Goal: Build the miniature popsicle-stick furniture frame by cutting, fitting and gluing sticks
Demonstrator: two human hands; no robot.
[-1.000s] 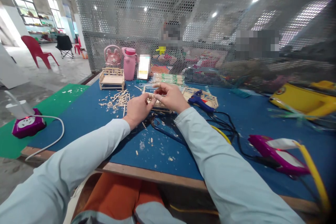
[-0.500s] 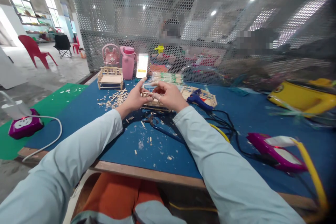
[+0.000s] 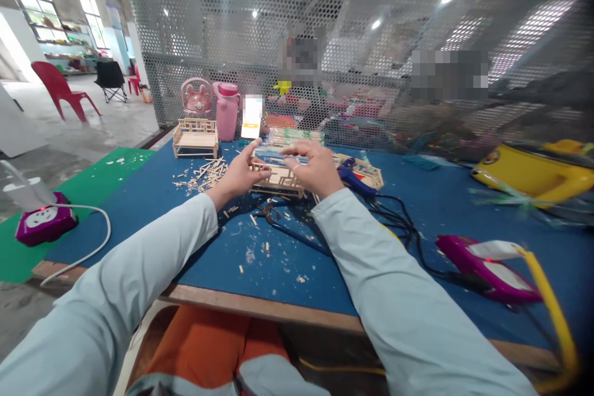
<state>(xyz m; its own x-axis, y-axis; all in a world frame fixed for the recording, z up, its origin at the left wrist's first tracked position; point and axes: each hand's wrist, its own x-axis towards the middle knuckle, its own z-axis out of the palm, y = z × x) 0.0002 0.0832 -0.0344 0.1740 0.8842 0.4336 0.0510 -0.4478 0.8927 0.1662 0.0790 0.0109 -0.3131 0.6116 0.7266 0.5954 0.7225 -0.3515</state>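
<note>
My left hand holds the left end of a small wooden stick frame that sits on the blue table mat, thumb and fingers pinched on a rail and the index finger stretched out. My right hand hovers over the frame's right side with fingers spread, blurred; whether it touches the frame I cannot tell. Beyond my hands lies a bundle of craft sticks. A heap of cut stick pieces lies left of my left hand.
A finished stick bench, pink bottle, pink cup and lit phone stand at the back by the mesh screen. A blue glue gun with cables lies right. Purple power strips. People sit behind the mesh.
My right hand opened its pinch and lifted, fingers now spread above the frame. My left hand shifted from a closed pinch near the right hand to holding the frame's left end.
</note>
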